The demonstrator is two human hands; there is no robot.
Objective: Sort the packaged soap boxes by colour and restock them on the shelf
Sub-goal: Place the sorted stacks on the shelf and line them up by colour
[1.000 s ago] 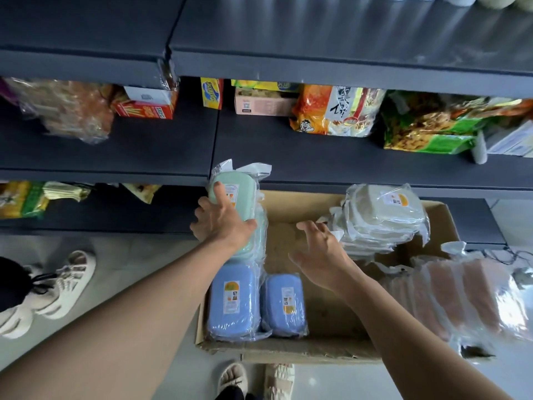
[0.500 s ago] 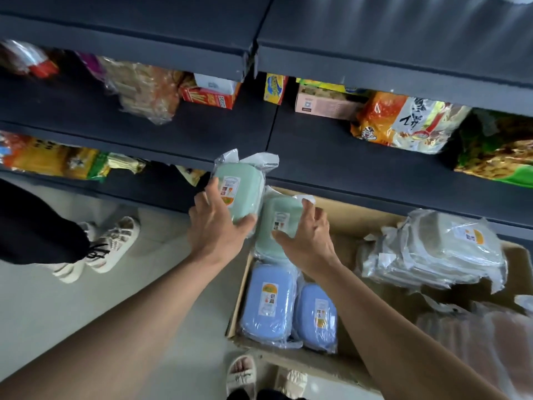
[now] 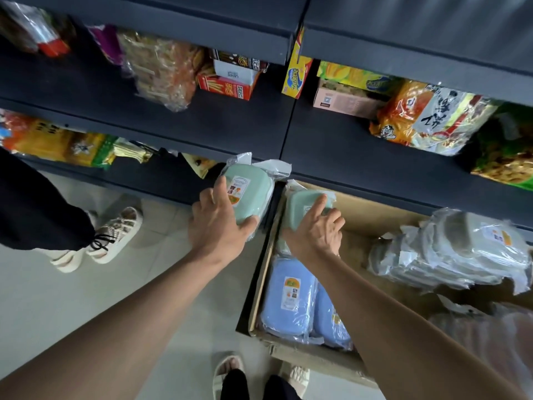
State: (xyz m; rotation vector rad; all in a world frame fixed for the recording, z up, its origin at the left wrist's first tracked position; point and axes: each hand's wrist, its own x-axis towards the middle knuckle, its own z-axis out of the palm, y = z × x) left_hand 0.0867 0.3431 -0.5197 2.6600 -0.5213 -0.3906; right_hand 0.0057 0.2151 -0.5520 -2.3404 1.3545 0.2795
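Observation:
My left hand (image 3: 219, 223) grips a green soap box (image 3: 251, 192) wrapped in clear plastic, held just left of the cardboard box (image 3: 372, 215) and in front of the dark shelf edge. My right hand (image 3: 314, 235) is closed over a second green soap box (image 3: 302, 206) at the box's far left corner. Two blue soap boxes (image 3: 291, 298) lie side by side in the near left of the cardboard box. A pile of white soap boxes (image 3: 461, 249) fills its right side. Pink ones (image 3: 496, 336) show blurred at the lower right.
Dark shelves (image 3: 236, 125) carry snack bags and cartons at the back, with bare shelf surface in front of them. Another person's legs and white shoes (image 3: 109, 238) stand on the floor to the left. My own sandalled feet (image 3: 259, 376) are below.
My right hand moved left from the box's middle onto the second green soap box. My left hand carried its green box a little left of the cardboard box. The view swung left.

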